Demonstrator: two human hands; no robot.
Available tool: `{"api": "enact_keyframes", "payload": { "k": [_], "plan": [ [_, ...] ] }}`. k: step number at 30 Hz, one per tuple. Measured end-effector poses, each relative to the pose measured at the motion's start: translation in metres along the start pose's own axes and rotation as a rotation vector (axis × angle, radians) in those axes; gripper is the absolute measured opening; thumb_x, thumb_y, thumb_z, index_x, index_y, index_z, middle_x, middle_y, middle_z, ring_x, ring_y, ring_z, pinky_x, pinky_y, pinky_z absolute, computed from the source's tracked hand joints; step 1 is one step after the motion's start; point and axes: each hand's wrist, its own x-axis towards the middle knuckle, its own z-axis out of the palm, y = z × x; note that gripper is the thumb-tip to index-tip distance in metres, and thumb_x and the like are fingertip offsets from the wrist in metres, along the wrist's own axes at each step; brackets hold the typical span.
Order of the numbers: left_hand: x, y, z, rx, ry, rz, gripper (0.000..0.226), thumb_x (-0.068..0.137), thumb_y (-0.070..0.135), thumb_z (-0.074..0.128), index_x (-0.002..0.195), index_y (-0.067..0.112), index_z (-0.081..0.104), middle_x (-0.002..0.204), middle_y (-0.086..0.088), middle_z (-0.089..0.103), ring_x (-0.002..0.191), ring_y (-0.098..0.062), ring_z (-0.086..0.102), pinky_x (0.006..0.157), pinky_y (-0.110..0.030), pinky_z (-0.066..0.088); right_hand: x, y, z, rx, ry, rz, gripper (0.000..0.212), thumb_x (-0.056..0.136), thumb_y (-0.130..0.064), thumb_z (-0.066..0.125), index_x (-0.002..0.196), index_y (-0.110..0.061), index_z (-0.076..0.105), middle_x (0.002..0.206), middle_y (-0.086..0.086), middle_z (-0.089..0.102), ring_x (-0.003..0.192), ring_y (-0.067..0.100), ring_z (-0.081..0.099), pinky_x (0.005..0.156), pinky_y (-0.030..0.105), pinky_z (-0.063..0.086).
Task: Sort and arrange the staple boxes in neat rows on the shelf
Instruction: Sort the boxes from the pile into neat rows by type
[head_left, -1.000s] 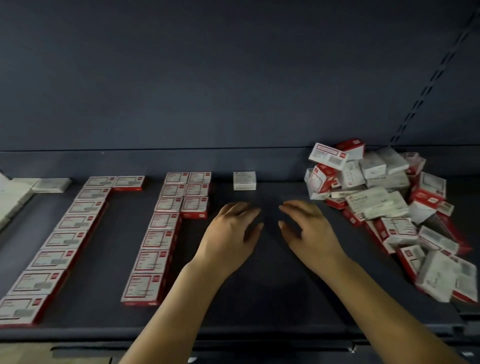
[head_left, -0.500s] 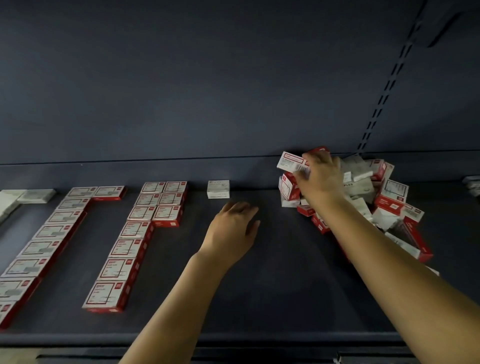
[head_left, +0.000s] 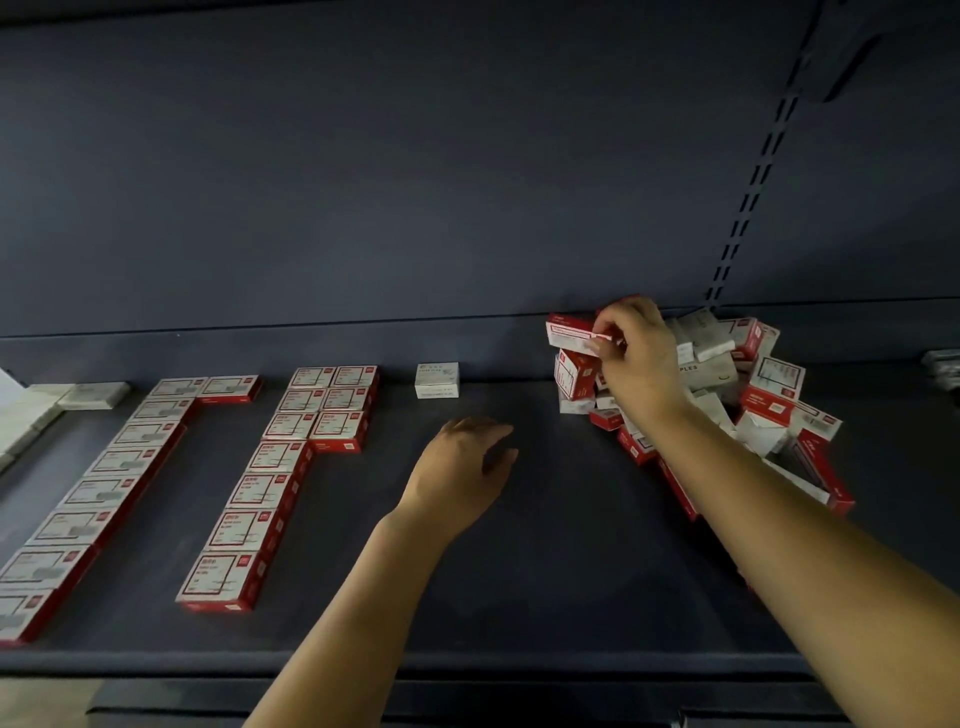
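On the dark shelf (head_left: 545, 571), red-and-white staple boxes lie in neat rows: one long row (head_left: 98, 488) at the left and a second row (head_left: 270, 483) beside it, two wide at the back. A single white box (head_left: 437, 380) stands alone at the back. A loose pile of boxes (head_left: 753, 395) fills the right. My right hand (head_left: 636, 345) is at the pile's top left and pinches a red-and-white box (head_left: 569, 332). My left hand (head_left: 467, 465) rests flat on the shelf in the middle, fingers relaxed, holding nothing.
White flat boxes (head_left: 62, 402) lie at the far left of the shelf. The dark back wall (head_left: 415, 182) rises right behind the rows, with a slotted upright (head_left: 748, 202) at the right. The shelf's front lip (head_left: 467, 667) runs along the bottom.
My right hand went from the middle of the shelf to the pile and took hold of a box at its top left. My left hand stayed in place. The view shifted right.
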Motion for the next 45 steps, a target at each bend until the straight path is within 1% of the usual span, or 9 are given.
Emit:
{"api": "enact_keyframes", "payload": {
  "k": [5,12,17,21,27,31,36,41,45],
  "plan": [
    [-0.006,0.010,-0.002,-0.527,0.122,-0.193,0.043,0.088,0.026,0.062,0.130,0.021,0.052,0.111,0.009,0.064,0.105,-0.002,0.058,0.086,-0.006,0.041,-0.026,-0.034,-0.017,0.331,0.006,0.127,0.014,0.079,-0.001,0.068,0.079,-0.012,0.059,0.083,-0.008,0.057,0.076,0.001,0.055,0.066,0.010,0.043],
    [-0.019,0.021,-0.013,-1.308,0.166,-0.305,0.044,0.074,0.029,0.063,0.115,0.012,0.060,0.104,-0.005,0.070,0.102,-0.019,0.065,0.087,-0.032,0.053,-0.060,-0.065,-0.026,0.669,-0.172,0.207,0.025,0.079,0.002,0.067,0.074,-0.022,0.061,0.075,-0.007,0.063,0.069,-0.003,0.060,0.062,0.012,0.048],
    [-0.026,0.022,-0.017,-1.269,0.243,-0.276,0.027,0.074,0.018,0.064,0.099,0.005,0.066,0.094,-0.009,0.073,0.089,-0.023,0.069,0.080,-0.029,0.055,-0.068,-0.066,-0.017,0.571,-0.131,0.170,0.022,0.077,-0.002,0.071,0.076,-0.022,0.061,0.078,-0.010,0.063,0.072,0.001,0.062,0.066,0.012,0.048],
    [-0.029,0.027,-0.017,-1.209,0.387,-0.299,0.008,0.083,0.010,0.063,0.091,0.008,0.066,0.084,-0.005,0.073,0.079,-0.019,0.070,0.073,-0.028,0.056,-0.078,-0.068,-0.006,0.300,0.034,-0.093,0.011,0.076,-0.003,0.069,0.085,-0.009,0.066,0.085,-0.001,0.061,0.075,0.008,0.060,0.069,0.009,0.045],
    [-0.041,0.033,-0.013,-0.771,0.598,-0.203,0.015,0.080,0.006,0.070,0.075,0.018,0.061,0.063,0.008,0.062,0.057,-0.001,0.052,0.056,-0.015,0.043,-0.108,-0.091,-0.001,0.549,-0.271,0.104,0.037,0.080,-0.049,0.054,0.106,-0.025,0.064,0.100,0.001,0.067,0.089,0.004,0.064,0.078,0.020,0.052],
    [-0.050,0.043,-0.009,-0.630,0.628,-0.075,0.034,0.077,-0.004,0.067,0.086,0.028,0.059,0.086,0.011,0.065,0.082,0.002,0.062,0.067,-0.011,0.048,-0.113,-0.105,-0.008,0.736,-0.299,0.181,0.034,0.078,-0.043,0.066,0.098,-0.015,0.068,0.089,-0.001,0.070,0.085,0.009,0.066,0.073,0.022,0.052],
    [-0.045,0.032,-0.007,-0.423,0.619,0.097,0.033,0.073,0.019,0.063,0.105,0.030,0.059,0.111,0.028,0.053,0.103,-0.005,0.054,0.085,-0.012,0.044,-0.112,-0.107,-0.009,0.912,-0.231,0.332,0.010,0.086,-0.011,0.063,0.090,-0.005,0.069,0.081,0.011,0.069,0.080,0.027,0.066,0.072,0.039,0.052],
    [-0.045,0.025,-0.018,-0.812,0.545,0.005,0.020,0.078,0.019,0.068,0.098,0.024,0.068,0.109,0.003,0.064,0.108,-0.019,0.059,0.089,-0.032,0.049,-0.103,-0.096,-0.014,1.027,-0.237,0.473,0.018,0.088,-0.003,0.056,0.103,-0.002,0.067,0.090,0.010,0.072,0.082,0.023,0.069,0.071,0.029,0.055],
    [-0.047,0.026,-0.024,-1.136,0.483,-0.318,0.025,0.080,0.015,0.068,0.103,0.023,0.064,0.100,0.004,0.071,0.099,-0.009,0.064,0.081,-0.023,0.049,-0.104,-0.093,-0.015,1.040,-0.232,0.481,0.021,0.089,-0.001,0.053,0.107,-0.001,0.064,0.095,0.007,0.072,0.082,0.022,0.070,0.073,0.029,0.056]
  ]
}}
